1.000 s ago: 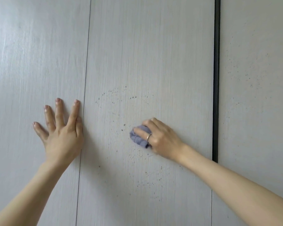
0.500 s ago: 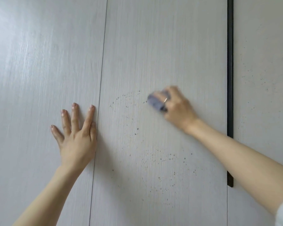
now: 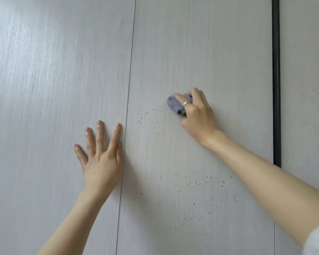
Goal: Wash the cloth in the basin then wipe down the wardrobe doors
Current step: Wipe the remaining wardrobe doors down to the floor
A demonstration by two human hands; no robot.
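The small purple cloth (image 3: pixel 177 104) is bunched in the right hand (image 3: pixel 195 115), fingers curled round it, pressed on the middle wardrobe door (image 3: pixel 201 52). The left hand (image 3: pixel 101 159) lies flat, fingers spread. Many dark specks (image 3: pixel 201 183) are left to wipe.

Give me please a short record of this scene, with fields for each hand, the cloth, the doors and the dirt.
left hand: flat on the left door, fingers spread straight
right hand: grips the cloth against the middle door
cloth: purple-grey, bunched into a wad
left door: pale wood grain, no specks seen
middle door: pale wood grain, closed
dark specks: scattered on the middle door, below and left of the cloth
black strip: vertical, right of the middle door
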